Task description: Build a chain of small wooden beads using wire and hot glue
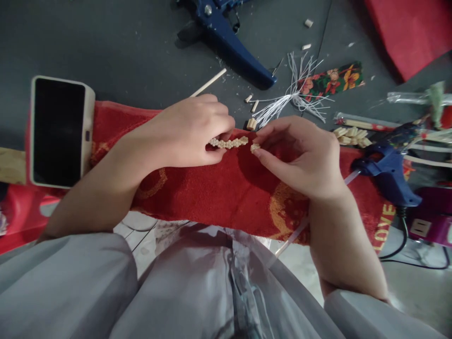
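Note:
My left hand (197, 134) is closed around a row of small pale cut sticks (231, 142) joined side by side, their ends facing me. Part of the row is hidden in the fingers. Just to the right, my right hand (296, 150) pinches a small bundle of the same pale sticks (254, 147) between thumb and fingertips, a little apart from the row. Both hands are over a red towel (219, 197) with yellow patterns. Beyond the fingers, another short stick bundle (252, 124) lies at the towel's far edge, near a spread of white strings (282, 103).
A blue hand cutter (236, 52) lies at the back. On the right are a blue glue gun (388, 172) with a cord, a pile of stick bundles (351, 136) and a floral strip (334, 81). A white-framed device with a dark screen (58, 132) stands left.

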The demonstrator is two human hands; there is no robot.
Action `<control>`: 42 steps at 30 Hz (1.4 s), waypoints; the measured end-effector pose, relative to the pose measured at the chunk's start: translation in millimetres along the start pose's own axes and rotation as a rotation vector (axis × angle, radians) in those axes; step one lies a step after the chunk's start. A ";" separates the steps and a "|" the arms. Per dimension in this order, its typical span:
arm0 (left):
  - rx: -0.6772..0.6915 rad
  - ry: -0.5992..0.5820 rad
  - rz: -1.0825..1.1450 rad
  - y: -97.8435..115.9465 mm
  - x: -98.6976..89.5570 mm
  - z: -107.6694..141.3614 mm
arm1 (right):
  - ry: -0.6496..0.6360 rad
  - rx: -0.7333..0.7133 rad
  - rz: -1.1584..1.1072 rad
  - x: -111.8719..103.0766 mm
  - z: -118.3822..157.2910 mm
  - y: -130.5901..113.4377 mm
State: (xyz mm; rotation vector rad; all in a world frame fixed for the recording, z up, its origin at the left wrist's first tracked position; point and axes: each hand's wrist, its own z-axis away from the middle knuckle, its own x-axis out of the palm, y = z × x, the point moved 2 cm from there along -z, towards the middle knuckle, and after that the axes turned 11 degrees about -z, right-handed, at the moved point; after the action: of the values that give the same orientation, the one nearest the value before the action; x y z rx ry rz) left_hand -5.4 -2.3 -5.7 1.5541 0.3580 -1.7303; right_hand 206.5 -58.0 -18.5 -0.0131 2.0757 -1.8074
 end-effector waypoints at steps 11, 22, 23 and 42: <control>0.054 0.013 0.099 -11.6 -0.3 0.3 | -0.011 -0.034 0.045 1.0 -0.9 4.4; 0.021 0.011 0.236 -13.4 -3.5 -1.1 | 0.009 -0.173 0.155 5.2 -3.1 3.6; 0.019 0.013 0.250 -13.2 -4.0 -1.3 | 0.006 -0.192 0.164 5.0 -3.2 4.2; 0.156 -0.046 0.209 -11.4 -12.0 0.4 | 0.038 -0.115 0.325 11.5 1.8 7.9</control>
State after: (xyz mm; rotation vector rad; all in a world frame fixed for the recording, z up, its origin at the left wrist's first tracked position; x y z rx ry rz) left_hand -14.0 9.2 2.5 1.5966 0.0353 -1.6587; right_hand 198.3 -61.3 -29.5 0.3110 2.0643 -1.5037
